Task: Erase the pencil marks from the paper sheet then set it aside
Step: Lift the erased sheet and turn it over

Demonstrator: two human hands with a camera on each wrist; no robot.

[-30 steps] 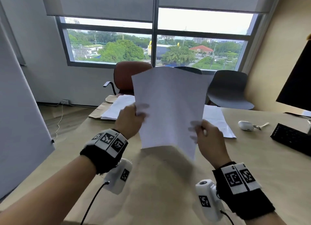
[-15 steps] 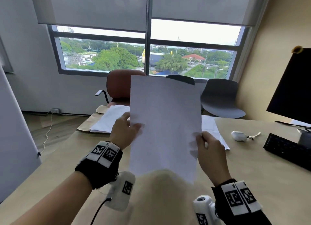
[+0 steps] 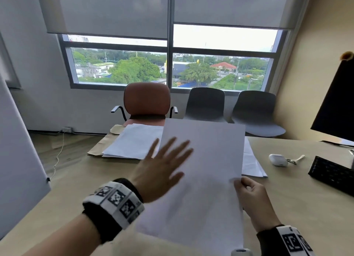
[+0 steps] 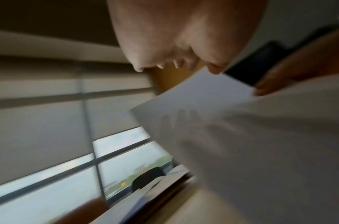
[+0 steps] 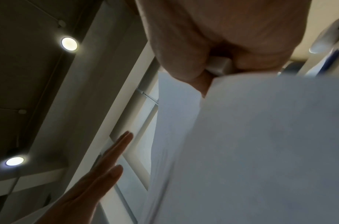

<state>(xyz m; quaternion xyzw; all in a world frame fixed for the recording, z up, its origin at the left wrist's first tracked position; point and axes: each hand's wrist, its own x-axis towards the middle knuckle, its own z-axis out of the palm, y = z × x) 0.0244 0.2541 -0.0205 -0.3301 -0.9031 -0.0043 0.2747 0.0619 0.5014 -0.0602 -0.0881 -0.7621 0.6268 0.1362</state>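
Note:
A blank-looking white paper sheet [image 3: 206, 169] hangs tilted above the desk [image 3: 86, 183]; no pencil marks show on the side I see. My right hand [image 3: 239, 182] pinches its right edge. In the right wrist view that hand [image 5: 203, 78] also holds a small white eraser [image 5: 217, 66] against the palm, just above the sheet [image 5: 260, 151]. My left hand [image 3: 172, 154] is flat with spread fingers by the sheet's left edge and grips nothing. In the blurred left wrist view its fingertips [image 4: 176, 65] hover above the sheet [image 4: 241, 136] and cast a shadow on it.
A stack of white sheets on a brown envelope [image 3: 134, 142] lies at the desk's far side, with more sheets [image 3: 251, 163] behind the held one. A white earbud case [image 3: 277, 160], a keyboard [image 3: 331, 173] and a monitor [image 3: 337, 106] stand at right. Chairs [image 3: 146, 100] line the window.
My left hand has let go of the sheet's left edge and opened flat. The sheet has dropped lower towards the desk, now held by the right hand alone.

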